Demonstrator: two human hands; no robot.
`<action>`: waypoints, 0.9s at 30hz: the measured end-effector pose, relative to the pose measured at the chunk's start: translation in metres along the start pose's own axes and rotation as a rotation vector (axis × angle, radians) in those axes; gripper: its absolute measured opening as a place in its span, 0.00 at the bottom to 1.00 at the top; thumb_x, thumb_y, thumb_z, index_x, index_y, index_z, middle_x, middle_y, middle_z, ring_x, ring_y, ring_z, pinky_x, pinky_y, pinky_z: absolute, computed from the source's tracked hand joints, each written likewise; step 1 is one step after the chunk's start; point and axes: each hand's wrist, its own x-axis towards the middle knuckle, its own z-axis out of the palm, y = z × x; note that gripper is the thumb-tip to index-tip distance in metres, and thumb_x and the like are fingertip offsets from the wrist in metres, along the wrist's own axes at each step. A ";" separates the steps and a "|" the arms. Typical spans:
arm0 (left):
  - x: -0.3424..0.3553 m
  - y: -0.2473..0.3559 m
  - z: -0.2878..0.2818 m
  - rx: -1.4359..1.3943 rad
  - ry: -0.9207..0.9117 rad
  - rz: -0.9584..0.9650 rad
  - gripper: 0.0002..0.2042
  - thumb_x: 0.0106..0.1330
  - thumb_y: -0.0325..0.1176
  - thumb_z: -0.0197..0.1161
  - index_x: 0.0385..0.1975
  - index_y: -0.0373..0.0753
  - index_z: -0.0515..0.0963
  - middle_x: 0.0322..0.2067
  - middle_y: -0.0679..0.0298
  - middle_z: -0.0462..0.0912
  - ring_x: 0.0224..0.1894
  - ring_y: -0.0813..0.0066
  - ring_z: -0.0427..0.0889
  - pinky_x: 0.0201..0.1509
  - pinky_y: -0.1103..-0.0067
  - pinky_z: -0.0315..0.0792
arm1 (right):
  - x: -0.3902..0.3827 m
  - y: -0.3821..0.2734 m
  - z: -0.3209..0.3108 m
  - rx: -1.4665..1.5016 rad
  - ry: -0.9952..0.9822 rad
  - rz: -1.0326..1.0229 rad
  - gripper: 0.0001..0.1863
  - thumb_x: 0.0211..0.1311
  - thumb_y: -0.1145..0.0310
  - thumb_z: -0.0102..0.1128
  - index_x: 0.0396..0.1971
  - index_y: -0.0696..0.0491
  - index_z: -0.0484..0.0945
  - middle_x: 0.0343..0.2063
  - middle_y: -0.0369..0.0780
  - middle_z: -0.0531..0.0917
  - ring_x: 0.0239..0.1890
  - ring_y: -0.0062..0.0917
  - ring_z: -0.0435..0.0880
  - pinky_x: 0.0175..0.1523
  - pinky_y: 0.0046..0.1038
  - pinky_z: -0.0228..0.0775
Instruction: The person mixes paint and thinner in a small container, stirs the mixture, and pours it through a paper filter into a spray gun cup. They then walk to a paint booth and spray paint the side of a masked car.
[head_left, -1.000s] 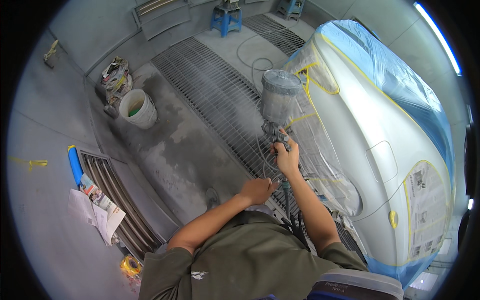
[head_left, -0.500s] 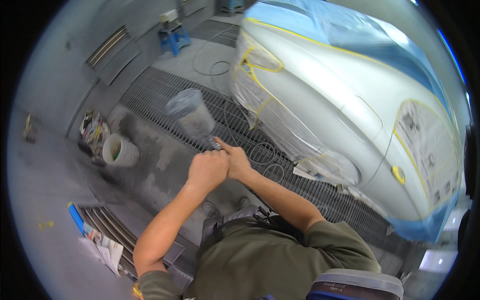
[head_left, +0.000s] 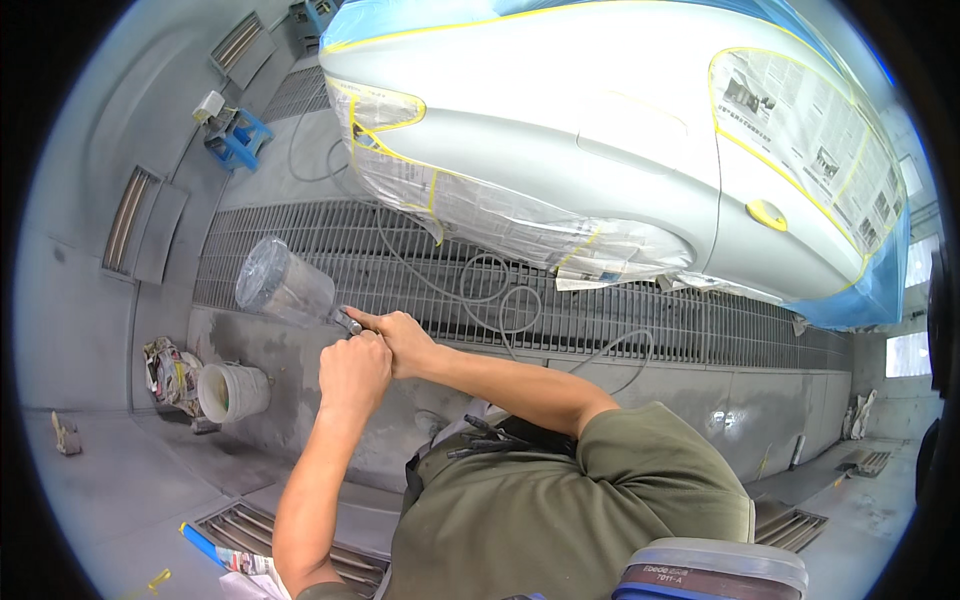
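My right hand (head_left: pixel 405 342) is closed on a metal spray gun (head_left: pixel 350 320), thumb along its top, just left of the middle of the view. A clear cylindrical cup (head_left: pixel 285 280) on the gun tilts to the left, over the floor grating. My left hand (head_left: pixel 356 365) is closed just below and beside the right, against the gun's lower part; what its fingers grip is hidden. Above and to the right is a white car body (head_left: pixel 630 120), with newspaper (head_left: pixel 800 140), yellow tape and blue film (head_left: pixel 880 280) masking parts of it.
A floor grating (head_left: pixel 260 250) runs beneath the car, with a looped grey hose (head_left: pixel 520 305) on it. A white bucket (head_left: pixel 232 392) stands beside crumpled paper (head_left: pixel 170 370) at left. A blue stool (head_left: pixel 240 140) is near the wall vents (head_left: pixel 140 225). Another vent (head_left: pixel 240 525) holds papers.
My view has swung rightward, bringing the car across the top. Both hands and the gun have moved left relative to my body; the cup now leans left. The spray mist seen earlier is no longer visible.
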 end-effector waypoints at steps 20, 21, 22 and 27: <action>0.007 0.014 0.001 -0.074 0.052 0.052 0.10 0.67 0.33 0.59 0.25 0.38 0.79 0.22 0.56 0.85 0.25 0.58 0.87 0.29 0.67 0.79 | -0.010 0.002 -0.025 0.010 -0.026 0.071 0.49 0.39 0.67 0.72 0.70 0.52 0.67 0.27 0.48 0.85 0.30 0.49 0.84 0.38 0.40 0.77; 0.007 0.014 0.001 -0.069 0.052 0.062 0.08 0.66 0.32 0.60 0.25 0.38 0.79 0.22 0.57 0.85 0.25 0.59 0.87 0.29 0.68 0.79 | -0.010 0.002 -0.025 0.006 -0.021 0.057 0.49 0.39 0.67 0.72 0.70 0.52 0.67 0.26 0.48 0.85 0.30 0.49 0.84 0.38 0.39 0.77; 0.008 0.014 0.002 -0.060 0.061 0.075 0.07 0.64 0.31 0.61 0.25 0.38 0.79 0.23 0.57 0.85 0.25 0.60 0.88 0.28 0.69 0.80 | -0.010 0.003 -0.026 -0.006 -0.026 0.053 0.50 0.39 0.67 0.72 0.70 0.52 0.67 0.26 0.48 0.84 0.30 0.49 0.84 0.39 0.39 0.77; 0.010 0.016 0.007 -0.104 0.064 0.056 0.10 0.71 0.32 0.57 0.26 0.38 0.77 0.22 0.57 0.84 0.26 0.57 0.86 0.29 0.66 0.78 | -0.011 0.003 -0.032 -0.004 -0.024 0.036 0.52 0.38 0.66 0.71 0.72 0.53 0.64 0.22 0.45 0.81 0.24 0.45 0.78 0.36 0.33 0.74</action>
